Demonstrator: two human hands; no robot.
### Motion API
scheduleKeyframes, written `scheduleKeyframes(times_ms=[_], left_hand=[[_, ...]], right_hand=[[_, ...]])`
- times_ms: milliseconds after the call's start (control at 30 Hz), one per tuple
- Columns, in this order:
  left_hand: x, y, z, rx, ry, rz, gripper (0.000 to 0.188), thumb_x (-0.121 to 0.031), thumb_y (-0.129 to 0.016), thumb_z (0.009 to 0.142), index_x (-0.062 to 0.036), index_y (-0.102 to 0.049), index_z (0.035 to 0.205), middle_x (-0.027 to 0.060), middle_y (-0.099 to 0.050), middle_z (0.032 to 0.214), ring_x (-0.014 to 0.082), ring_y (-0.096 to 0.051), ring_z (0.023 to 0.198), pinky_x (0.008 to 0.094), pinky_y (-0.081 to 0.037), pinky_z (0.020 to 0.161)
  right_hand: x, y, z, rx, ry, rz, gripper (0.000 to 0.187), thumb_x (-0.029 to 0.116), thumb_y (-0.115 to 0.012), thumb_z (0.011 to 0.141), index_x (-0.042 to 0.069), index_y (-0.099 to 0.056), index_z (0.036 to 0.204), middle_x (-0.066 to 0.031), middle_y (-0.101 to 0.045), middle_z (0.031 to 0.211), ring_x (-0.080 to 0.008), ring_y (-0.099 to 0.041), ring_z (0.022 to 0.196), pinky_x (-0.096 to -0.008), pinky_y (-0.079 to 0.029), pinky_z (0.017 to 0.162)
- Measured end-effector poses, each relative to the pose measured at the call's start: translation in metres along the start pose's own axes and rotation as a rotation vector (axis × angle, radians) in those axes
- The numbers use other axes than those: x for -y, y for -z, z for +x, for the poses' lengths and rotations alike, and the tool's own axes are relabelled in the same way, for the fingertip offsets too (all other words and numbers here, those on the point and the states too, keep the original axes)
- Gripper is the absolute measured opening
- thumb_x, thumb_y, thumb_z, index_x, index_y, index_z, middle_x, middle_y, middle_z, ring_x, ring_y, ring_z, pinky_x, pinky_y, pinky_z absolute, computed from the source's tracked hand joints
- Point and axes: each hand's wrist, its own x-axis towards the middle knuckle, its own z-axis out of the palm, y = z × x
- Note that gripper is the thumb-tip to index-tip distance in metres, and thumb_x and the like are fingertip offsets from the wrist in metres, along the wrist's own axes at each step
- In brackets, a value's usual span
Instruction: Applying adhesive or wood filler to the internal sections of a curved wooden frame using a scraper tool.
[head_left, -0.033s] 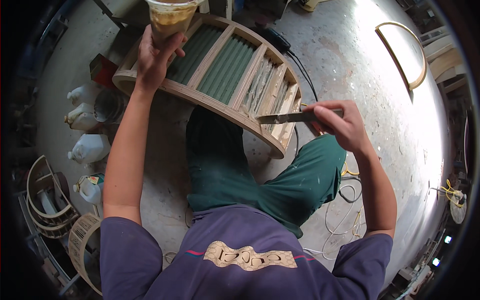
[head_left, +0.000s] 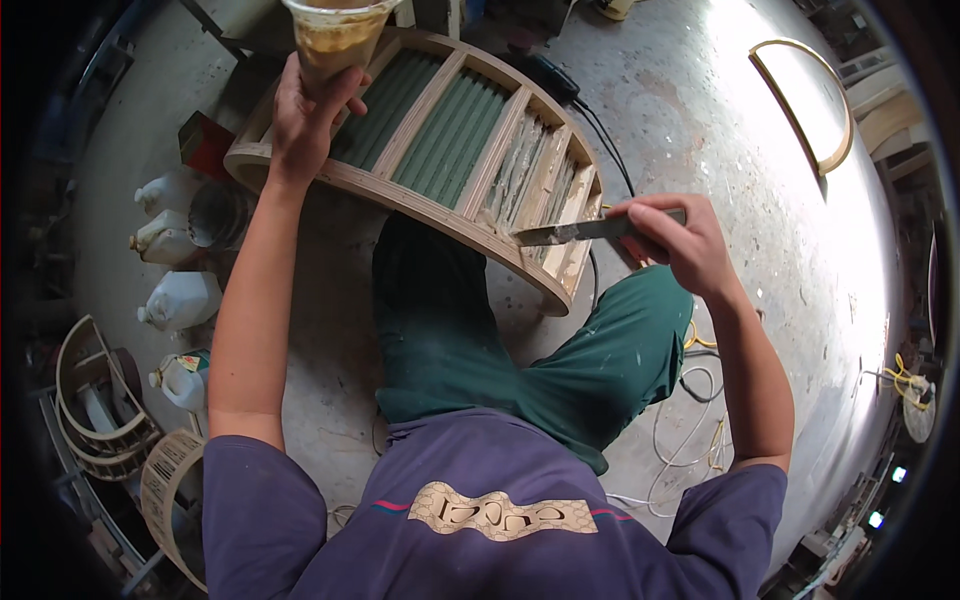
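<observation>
My left hand (head_left: 306, 130) is wrapped round a clear plastic cup (head_left: 335, 48) with brownish paste in it, above the left end of a curved wooden frame (head_left: 400, 198). In my right hand (head_left: 678, 245) is a flat, dark-bladed putty knife (head_left: 565, 233) with pale smears. Its tip lies at the near rail, close to the frame's right end. Wooden crosspieces divide the frame into bays. Green ribbed strips (head_left: 450, 135) fill the wider bays; the narrower ones at right hold strips streaked with pale paste (head_left: 525, 165).
White plastic jugs (head_left: 180, 300) and a dark round container (head_left: 216, 214) stand on the floor at left. More curved wooden pieces (head_left: 168, 490) lie lower left. A half-round wooden frame (head_left: 800, 120) is at far right. Cables (head_left: 655, 440) trail beside my right leg.
My right hand has tilted the putty knife slightly, so more of the smeared blade shows. The cup has shifted a little to the left; the frame looks unmoved.
</observation>
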Motion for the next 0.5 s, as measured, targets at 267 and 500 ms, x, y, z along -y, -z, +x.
scheduleKeyframes(times_ms=[267, 500], left_hand=[[-0.001, -0.002, 0.000, -0.025, 0.016, 0.056, 0.042, -0.031, -0.071, 0.097, -0.0050, -0.054, 0.125, 0.0069, -0.072, 0.102, 0.0088, -0.066, 0.074, 0.0210, -0.041, 0.061], [-0.005, -0.003, -0.001, -0.018, 0.068, 0.078, 0.041, -0.032, -0.069, 0.099, -0.0051, -0.054, 0.125, 0.0081, -0.072, 0.104, 0.0095, -0.067, 0.074, 0.0208, -0.042, 0.062]], right_hand=[[-0.064, -0.030, -0.024, -0.276, -0.257, 0.669, 0.034, 0.024, -0.058, 0.101, -0.005, -0.071, 0.111, 0.0023, -0.053, 0.066, -0.0038, -0.042, 0.049, -0.0184, -0.030, 0.043], [-0.095, -0.052, -0.041, -0.359, -0.261, 0.918, 0.033, 0.021, -0.054, 0.103, -0.008, -0.067, 0.114, 0.0019, -0.053, 0.067, -0.0036, -0.042, 0.048, -0.0180, -0.033, 0.042]])
